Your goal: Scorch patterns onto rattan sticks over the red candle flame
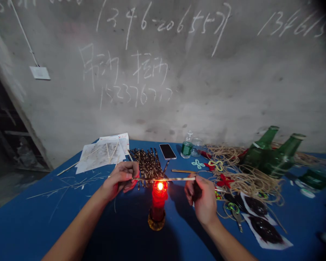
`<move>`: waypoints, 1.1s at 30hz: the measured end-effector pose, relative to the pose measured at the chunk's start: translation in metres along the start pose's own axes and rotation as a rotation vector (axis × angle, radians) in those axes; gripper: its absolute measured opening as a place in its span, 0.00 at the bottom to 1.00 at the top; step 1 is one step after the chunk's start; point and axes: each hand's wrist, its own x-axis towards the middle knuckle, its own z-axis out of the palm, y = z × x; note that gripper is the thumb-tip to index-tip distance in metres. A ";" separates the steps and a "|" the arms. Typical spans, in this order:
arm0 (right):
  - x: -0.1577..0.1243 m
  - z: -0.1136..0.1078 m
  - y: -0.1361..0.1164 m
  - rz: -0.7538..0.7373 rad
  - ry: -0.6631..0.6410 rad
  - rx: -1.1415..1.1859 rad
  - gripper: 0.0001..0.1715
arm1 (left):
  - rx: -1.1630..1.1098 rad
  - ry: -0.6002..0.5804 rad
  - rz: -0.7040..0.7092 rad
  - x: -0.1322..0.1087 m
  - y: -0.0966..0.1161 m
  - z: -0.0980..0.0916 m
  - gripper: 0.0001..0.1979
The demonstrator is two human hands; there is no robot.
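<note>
A thin pale stick [167,179] with dark scorch marks lies level just above the flame of a red candle [158,204]. My left hand [121,178] pinches its left end and my right hand [202,195] grips its right end, both closed on it. Behind the candle lies a pile of several dark-banded sticks [147,164] on the blue table [57,217].
White paper sheets [101,152] with plain sticks lie at the back left. A phone [167,151], a small clear bottle [187,145], tangled tan cord [247,174], green glass bottles [271,152], coloured cord shapes [216,166] and dark pieces on paper [260,221] fill the right side. A concrete wall stands behind.
</note>
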 end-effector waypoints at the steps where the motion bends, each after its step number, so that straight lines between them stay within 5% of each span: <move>1: 0.000 0.000 -0.001 0.007 0.000 0.006 0.33 | 0.006 -0.007 0.000 0.000 0.000 0.000 0.12; 33: -0.001 -0.001 -0.003 -0.041 -0.046 -0.025 0.37 | 0.002 -0.053 0.006 -0.001 0.003 0.003 0.14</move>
